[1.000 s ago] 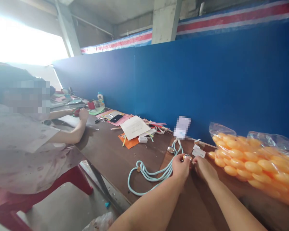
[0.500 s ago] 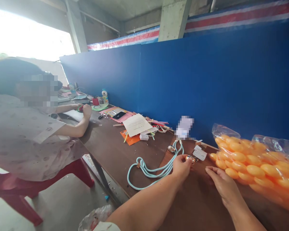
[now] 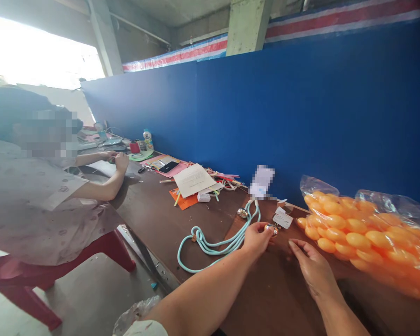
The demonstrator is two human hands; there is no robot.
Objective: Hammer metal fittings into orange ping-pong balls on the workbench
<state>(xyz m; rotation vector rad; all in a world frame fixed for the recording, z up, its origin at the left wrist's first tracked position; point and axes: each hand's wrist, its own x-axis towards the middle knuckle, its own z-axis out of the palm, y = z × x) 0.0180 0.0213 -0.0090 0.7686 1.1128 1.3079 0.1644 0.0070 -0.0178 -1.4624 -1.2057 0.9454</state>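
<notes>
Here on the brown table (image 3: 283, 289), the left hand (image 3: 257, 239) pinches a shiny metallic piece (image 3: 271, 228) between thumb and fingers, just off the end of a white tag (image 3: 283, 217). Over to the right hand (image 3: 311, 261): it hovers apart from the piece, fingers loosely bent and near together, and whether they nip anything tiny, one cannot tell.

Close beyond it sprawls the big clear plastic bag (image 3: 318, 183), packed with smooth orange egg-shaped pieces (image 3: 357, 240), its see-through film bunched up loose at the top. Down at the bottom edge, another clear bag (image 3: 135, 310) pokes into view; its contents are hard to make out.

A second metallic piece (image 3: 242, 213) lies beside the pale blue cord (image 3: 227, 247), which loops across the tabletop left of the hands. Further along sit a small white box (image 3: 203, 198) and, by the blue panel (image 3: 301, 116), a bottle (image 3: 147, 139); what either contains cannot be told. On the left, a co-worker (image 3: 38, 200) sits, both hands brought together over the table.
</notes>
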